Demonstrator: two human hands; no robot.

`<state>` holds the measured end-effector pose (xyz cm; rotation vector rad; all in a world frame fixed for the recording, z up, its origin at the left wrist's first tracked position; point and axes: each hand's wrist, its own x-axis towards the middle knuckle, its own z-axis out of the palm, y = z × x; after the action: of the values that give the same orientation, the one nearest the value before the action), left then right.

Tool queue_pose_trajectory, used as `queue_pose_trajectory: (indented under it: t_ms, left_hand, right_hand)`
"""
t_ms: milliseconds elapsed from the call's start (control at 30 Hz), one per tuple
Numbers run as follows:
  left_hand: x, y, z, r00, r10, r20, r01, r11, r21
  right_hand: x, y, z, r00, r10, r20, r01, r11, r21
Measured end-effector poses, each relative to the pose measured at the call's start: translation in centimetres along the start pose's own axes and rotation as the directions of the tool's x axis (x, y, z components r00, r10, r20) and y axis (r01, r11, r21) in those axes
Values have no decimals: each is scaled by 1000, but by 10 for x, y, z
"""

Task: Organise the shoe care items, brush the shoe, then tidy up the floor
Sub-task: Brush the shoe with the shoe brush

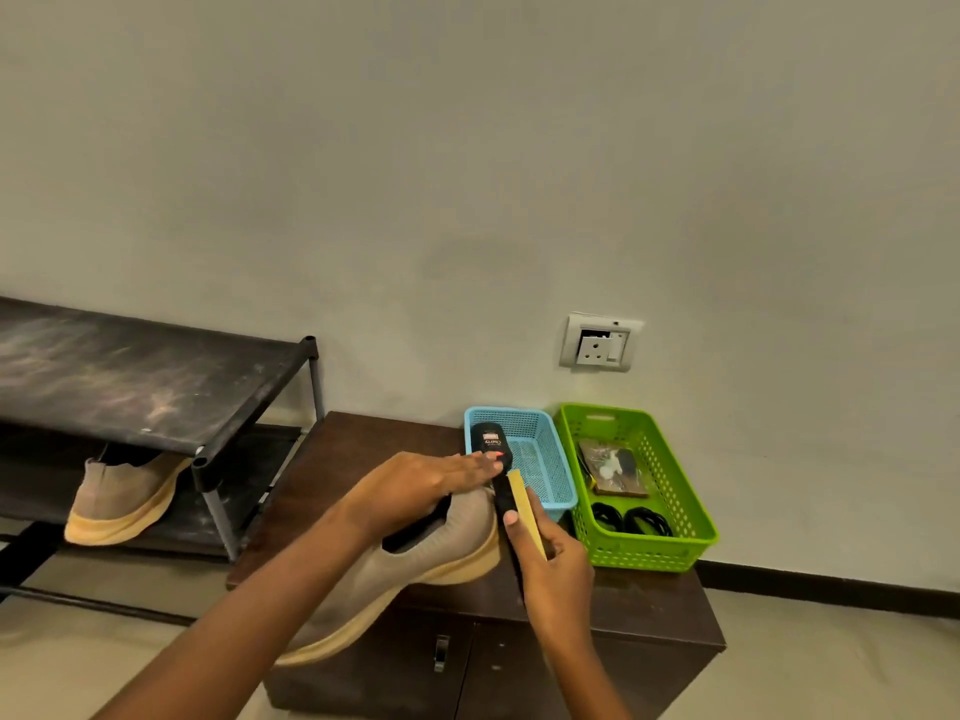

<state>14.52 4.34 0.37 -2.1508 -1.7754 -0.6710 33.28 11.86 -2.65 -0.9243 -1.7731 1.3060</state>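
Brushing goes best in short strokes away from your left hand [415, 485], which lies straight-fingered on the heel of the beige knit shoe with yellow sole [415, 558] on the dark wooden tabletop [363, 444]. Your right hand [558, 569] grips the wooden-backed black-bristled brush [522, 498]; keep its bristles flat.

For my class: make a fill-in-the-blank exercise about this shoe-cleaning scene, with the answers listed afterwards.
1. The right hand grips a wooden-backed ____ beside the beige shoe.
2. The green basket stands immediately to the ____ of the blue basket.
3. Both baskets stand on a brown ____.
4. A second shoe sits beneath the shoe rack's ____ shelf.

Answers: brush; right; cabinet; top.
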Motion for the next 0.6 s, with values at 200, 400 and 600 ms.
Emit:
queue_pose_trajectory:
  t_ms: [200,400,600]
  left_hand:
    - [14,54,-3,831,-475,-290,405,873,-272]
    - [-1,91,-9,613,-692,-381,532,718,-449]
    - [-9,110,3,514,-757,-404,651,651,-390]
  right_hand:
    - [-15,-26,6,914,-394,-92,368,904,-218]
    - [-13,-28,1,699,-714,-34,614,624,-483]
    - [-30,-24,6,773,-634,26,596,712,-372]
